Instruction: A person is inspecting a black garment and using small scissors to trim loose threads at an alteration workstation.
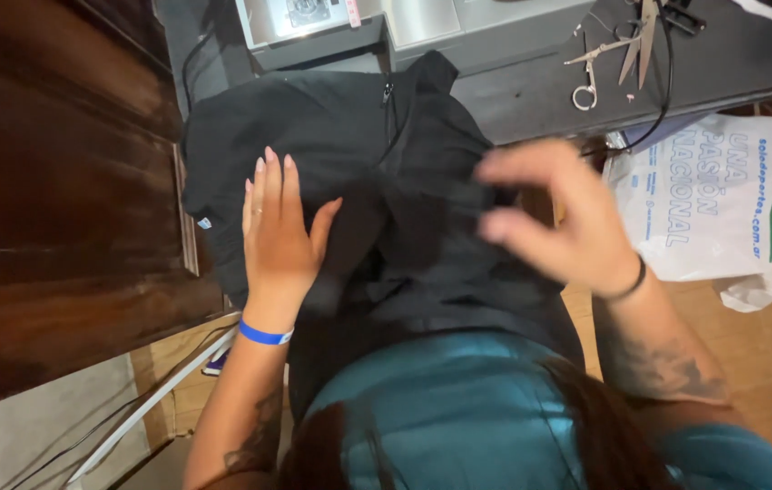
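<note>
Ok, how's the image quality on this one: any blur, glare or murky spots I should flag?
Head view: the right hand is smeared by motion blur, its fingers soft-edged; the left hand lies sharp and flat on the black garment. The garment is so dark that its folds barely read. The white plastic bag is bright but not blown out, and the scissors stay crisp.

Dim warm indoor light, right hand (556, 218) motion-blurred, black garment (404, 181) underexposed, folds barely readable
</note>
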